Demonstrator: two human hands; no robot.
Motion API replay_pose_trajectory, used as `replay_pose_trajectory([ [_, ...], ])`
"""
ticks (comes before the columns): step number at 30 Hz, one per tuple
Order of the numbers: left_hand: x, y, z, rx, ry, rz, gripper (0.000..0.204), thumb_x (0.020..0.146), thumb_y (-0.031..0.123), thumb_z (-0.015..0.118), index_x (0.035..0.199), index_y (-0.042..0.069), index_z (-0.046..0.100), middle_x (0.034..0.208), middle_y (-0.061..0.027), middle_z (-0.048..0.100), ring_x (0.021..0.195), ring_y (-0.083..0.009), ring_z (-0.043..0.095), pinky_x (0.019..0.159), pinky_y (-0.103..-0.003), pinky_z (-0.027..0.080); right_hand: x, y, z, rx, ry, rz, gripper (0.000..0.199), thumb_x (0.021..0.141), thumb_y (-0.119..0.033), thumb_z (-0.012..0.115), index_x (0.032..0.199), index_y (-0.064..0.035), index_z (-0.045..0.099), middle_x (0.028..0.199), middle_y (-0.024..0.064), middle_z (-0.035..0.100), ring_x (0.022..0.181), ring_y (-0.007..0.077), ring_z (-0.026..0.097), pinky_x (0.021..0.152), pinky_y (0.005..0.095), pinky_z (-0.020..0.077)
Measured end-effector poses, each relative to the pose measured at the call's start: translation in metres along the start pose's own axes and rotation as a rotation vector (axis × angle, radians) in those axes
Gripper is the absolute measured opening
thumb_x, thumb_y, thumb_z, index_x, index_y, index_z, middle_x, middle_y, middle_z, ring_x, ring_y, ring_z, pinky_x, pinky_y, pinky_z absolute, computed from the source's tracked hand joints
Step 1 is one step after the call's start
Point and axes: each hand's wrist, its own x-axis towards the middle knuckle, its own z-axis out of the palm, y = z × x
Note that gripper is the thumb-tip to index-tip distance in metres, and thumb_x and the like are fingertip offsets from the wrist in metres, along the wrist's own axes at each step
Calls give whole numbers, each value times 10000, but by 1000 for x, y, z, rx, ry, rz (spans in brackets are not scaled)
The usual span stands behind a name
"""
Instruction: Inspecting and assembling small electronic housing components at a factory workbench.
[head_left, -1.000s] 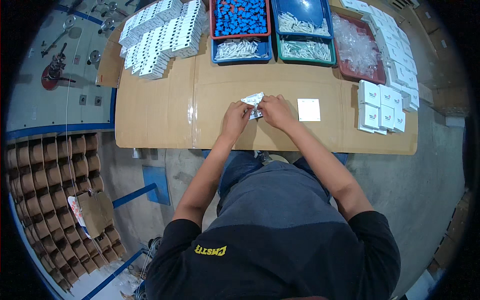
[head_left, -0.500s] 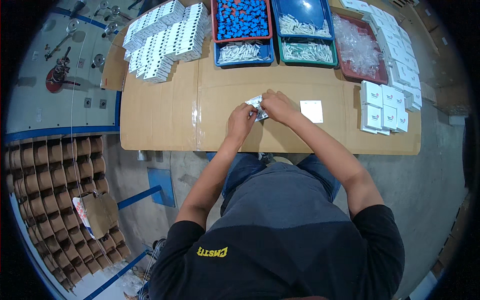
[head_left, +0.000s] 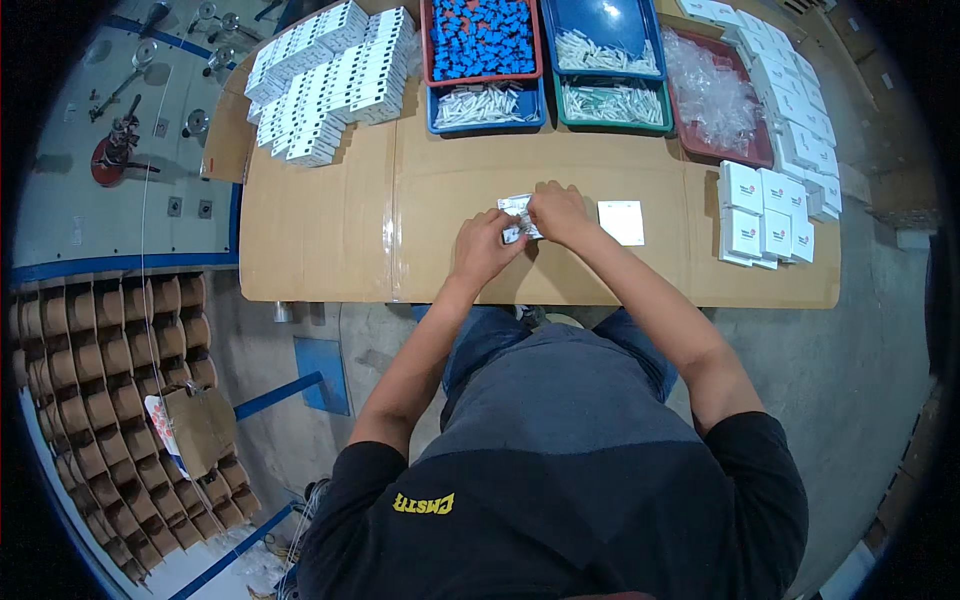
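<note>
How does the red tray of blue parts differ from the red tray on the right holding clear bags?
The red tray of blue parts is filled edge to edge with small blue pieces; the red tray of clear bags holds a loose heap of crumpled transparent bags, with bare rim showing. The first sits square to the table edge, the second lies angled beside the white boxes. Both are red, rectangular and shallow, at the cardboard-covered table's far side.

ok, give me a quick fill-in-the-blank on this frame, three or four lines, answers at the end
1. Both hands, left hand and right hand, hold one small clear ____.
2. The red tray at the table's far edge is full of ____ parts.
3. The flat white card lies on the cardboard to the person's ____ of the hands.
4. The small white boxes by the right edge lie in ____ rows.

Answers: packet; blue; right; two
</note>
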Motion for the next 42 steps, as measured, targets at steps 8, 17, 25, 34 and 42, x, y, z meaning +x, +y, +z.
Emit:
replay_pose_trajectory([
  [8, -13, -14, 12, -31, 12, 18, 314, 789, 277, 851, 1018, 79, 767, 1068, -92, 688, 964, -309, 652, 810, -420, 522, -5, 8, -10, 104, -103, -11, 128, 804, -139, 713, 913, -86, 756, 1088, 135, 689, 1066, 329, 670, 892, 483, 521],
  [17, -13, -26, 16, -88, 40, 22, 799, 767, 440, 853, 1391, 56, 536, 1444, -178, 492, 1335, -373, 485, 1097, -476, 412, -14, 21, 0, 265, 13, -60, 163, 797, -106, 692, 947, -93, 755, 963, 144, 728, 916, 349, 709, 840, 458, 552],
  [25, -3, -40, 11, 12, 45, 24, 974, 719, 603, 812, 1438, 39, 474, 1467, -162, 479, 1408, -337, 414, 1192, -517, 289, 1, 42, -24, 655, -43, 22, 174, 867, -144, 709, 970, -5, 726, 906, 167, 735, 833, 297, 708, 774, 392, 547],
  [34, -6, -32, 7, 35, -12, -41, 979, 729, 592, 792, 1470, 49, 453, 1450, -162, 473, 1427, -324, 393, 1212, -495, 268, 71, 61, -79, 655, 63, 43, 218, 897, -167, 701, 1042, -5, 718, 909, 147, 742, 756, 226, 692, 708, 366, 547],
  [42, -7, -29, 5, 73, -12, -64, 952, 756, 635, 757, 1454, 52, 477, 1497, -186, 437, 1474, -356, 336, 1231, -538, 229, 205, 67, -135, 345, 489, -127, 276, 901, -183, 686, 1157, -80, 681, 1120, 180, 688, 1052, 375, 664, 884, 479, 535],
])
